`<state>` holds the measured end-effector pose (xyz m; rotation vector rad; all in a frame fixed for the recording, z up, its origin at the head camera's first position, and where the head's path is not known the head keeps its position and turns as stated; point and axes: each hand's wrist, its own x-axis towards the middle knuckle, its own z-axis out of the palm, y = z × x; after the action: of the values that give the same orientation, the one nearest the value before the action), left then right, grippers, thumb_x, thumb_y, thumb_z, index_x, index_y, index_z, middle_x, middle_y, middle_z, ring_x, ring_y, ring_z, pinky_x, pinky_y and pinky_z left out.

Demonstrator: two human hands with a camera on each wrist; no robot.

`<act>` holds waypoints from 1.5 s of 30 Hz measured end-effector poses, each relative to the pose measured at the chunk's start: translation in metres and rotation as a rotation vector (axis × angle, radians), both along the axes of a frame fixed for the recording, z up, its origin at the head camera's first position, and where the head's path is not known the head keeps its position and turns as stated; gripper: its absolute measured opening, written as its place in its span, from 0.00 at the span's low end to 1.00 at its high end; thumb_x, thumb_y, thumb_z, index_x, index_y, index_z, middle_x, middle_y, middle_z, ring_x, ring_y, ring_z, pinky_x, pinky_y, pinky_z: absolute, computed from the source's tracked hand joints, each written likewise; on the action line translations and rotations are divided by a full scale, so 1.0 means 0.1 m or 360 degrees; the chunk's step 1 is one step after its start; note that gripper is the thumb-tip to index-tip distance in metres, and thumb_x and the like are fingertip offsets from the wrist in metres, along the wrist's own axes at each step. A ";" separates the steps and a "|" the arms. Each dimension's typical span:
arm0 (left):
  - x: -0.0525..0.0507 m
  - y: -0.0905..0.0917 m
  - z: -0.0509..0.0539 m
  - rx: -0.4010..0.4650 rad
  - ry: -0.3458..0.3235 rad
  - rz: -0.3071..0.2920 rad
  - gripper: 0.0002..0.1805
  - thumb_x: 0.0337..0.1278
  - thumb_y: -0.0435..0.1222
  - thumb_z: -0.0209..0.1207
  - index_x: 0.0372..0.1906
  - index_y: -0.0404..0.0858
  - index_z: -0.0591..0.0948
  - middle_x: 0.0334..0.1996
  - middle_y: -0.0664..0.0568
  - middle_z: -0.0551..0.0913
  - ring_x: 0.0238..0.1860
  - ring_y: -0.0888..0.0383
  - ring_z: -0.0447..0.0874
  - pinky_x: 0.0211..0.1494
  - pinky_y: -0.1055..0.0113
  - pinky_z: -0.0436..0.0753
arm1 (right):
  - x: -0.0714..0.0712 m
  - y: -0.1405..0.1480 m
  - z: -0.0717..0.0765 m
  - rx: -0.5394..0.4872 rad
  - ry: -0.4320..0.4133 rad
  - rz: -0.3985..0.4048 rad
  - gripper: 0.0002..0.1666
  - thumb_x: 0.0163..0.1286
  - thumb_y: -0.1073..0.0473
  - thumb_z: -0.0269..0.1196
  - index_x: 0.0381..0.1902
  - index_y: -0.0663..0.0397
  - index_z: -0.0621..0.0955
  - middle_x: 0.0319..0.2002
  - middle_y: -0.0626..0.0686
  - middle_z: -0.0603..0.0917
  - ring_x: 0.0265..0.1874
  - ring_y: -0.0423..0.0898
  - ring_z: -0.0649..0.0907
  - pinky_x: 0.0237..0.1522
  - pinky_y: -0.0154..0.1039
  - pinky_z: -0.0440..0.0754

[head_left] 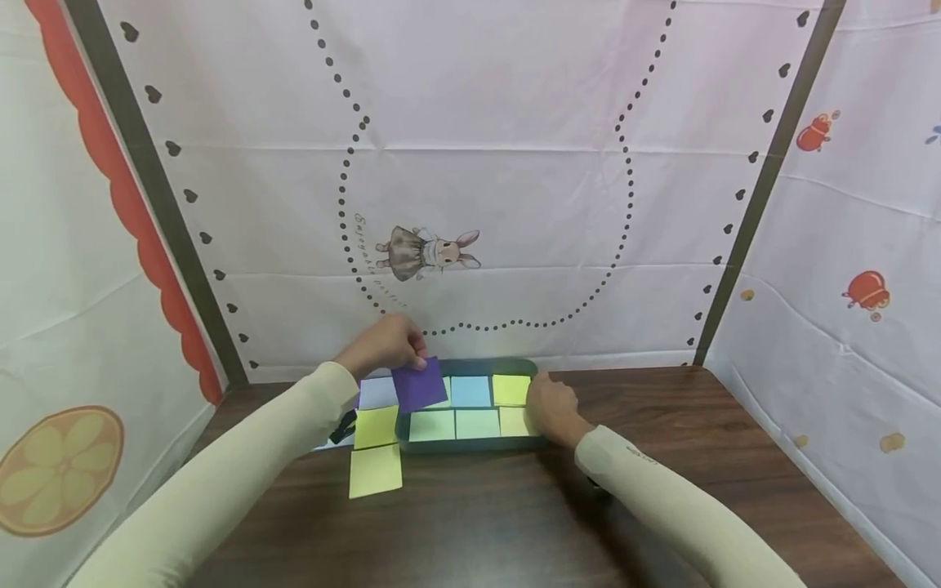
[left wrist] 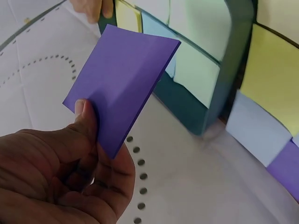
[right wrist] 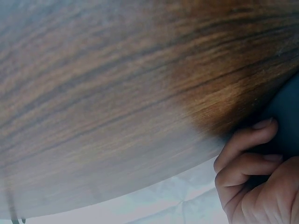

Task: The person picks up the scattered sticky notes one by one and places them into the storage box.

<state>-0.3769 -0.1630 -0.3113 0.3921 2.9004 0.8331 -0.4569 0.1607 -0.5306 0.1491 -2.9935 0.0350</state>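
A purple pad of sticky notes is pinched at one edge between the thumb and fingers of my left hand. It is raised over the left part of a dark green tray. Inside the tray lie several pads in pale green, blue and yellow, such as the blue pad. My right hand holds the tray by its right side. In the right wrist view, the curled fingers lie against the tray's dark wall; what the thumb does there is hidden.
Left of the tray lie two yellow pads, one in front of the other. Behind them is a greyish-blue pad, with a purple pad beside it. A printed cloth rises behind the brown wooden table and at both sides.
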 end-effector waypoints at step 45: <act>-0.15 0.21 -0.77 -0.0223 0.0050 -0.0379 0.09 0.57 0.29 0.80 0.29 0.41 0.90 0.28 0.53 0.88 0.32 0.57 0.82 0.40 0.64 0.82 | 0.61 -0.21 0.63 -0.0558 -0.0116 -0.0117 0.16 0.80 0.67 0.52 0.58 0.72 0.77 0.33 0.66 0.85 0.33 0.62 0.88 0.39 0.63 0.91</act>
<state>-0.3918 -0.1417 -0.3886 0.7234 2.8417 0.5896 -0.3958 0.1399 -0.4679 -0.0017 -3.0016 0.5628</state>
